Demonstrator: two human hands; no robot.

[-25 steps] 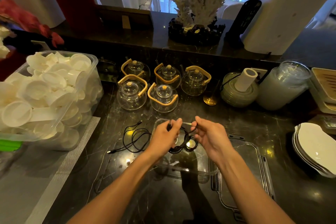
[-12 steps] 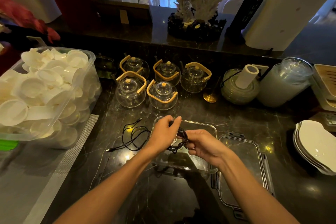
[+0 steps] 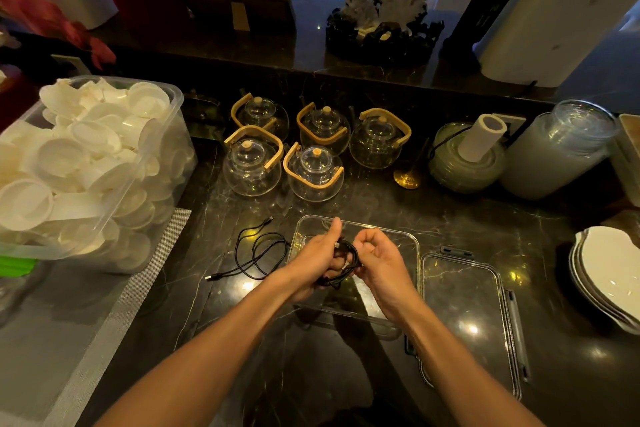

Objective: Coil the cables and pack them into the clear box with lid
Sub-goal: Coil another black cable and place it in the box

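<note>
Hands: left hand [image 3: 317,262] and right hand [image 3: 375,258] both grip a coiled cable [image 3: 343,265] over the box [image 3: 412,246].
Left: loose cable [image 3: 258,253] uncoiled on the table [image 3: 381,204]; lid [image 3: 464,308] off.

two bare forearms [image 3: 221,350], seemingly no sleeves

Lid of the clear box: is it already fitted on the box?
No, the lid lies flat on the counter right of the open clear box.

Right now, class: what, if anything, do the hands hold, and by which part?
Both hold one coiled black cable over the clear box: left hand grips the bundle's left side, right hand pinches its right edge.
</note>
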